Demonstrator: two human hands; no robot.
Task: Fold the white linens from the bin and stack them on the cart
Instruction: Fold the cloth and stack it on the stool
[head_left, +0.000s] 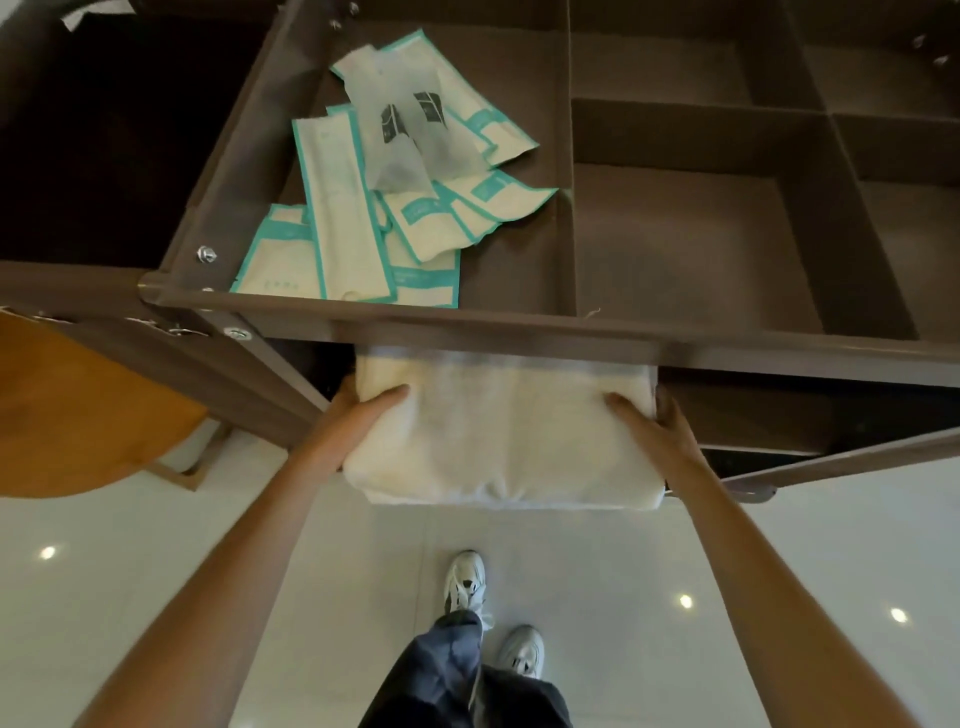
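The thick, folded white linen is gripped at its two sides by the left hand and the right hand, each with the thumb laid on top and the fingers wrapped round the edge. It is held flat, with its far end tucked under the top tray of the dark brown cart and its near end out over the shiny white floor. Flat white packets with blue-green edges are piled in the tray's left box, and an orange cloth bag is seen at the cart's left.

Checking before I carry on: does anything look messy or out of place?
Only the packets in the cart's top-left compartment: they lie jumbled, overlapping at odd angles. The folded linen looks tidy.
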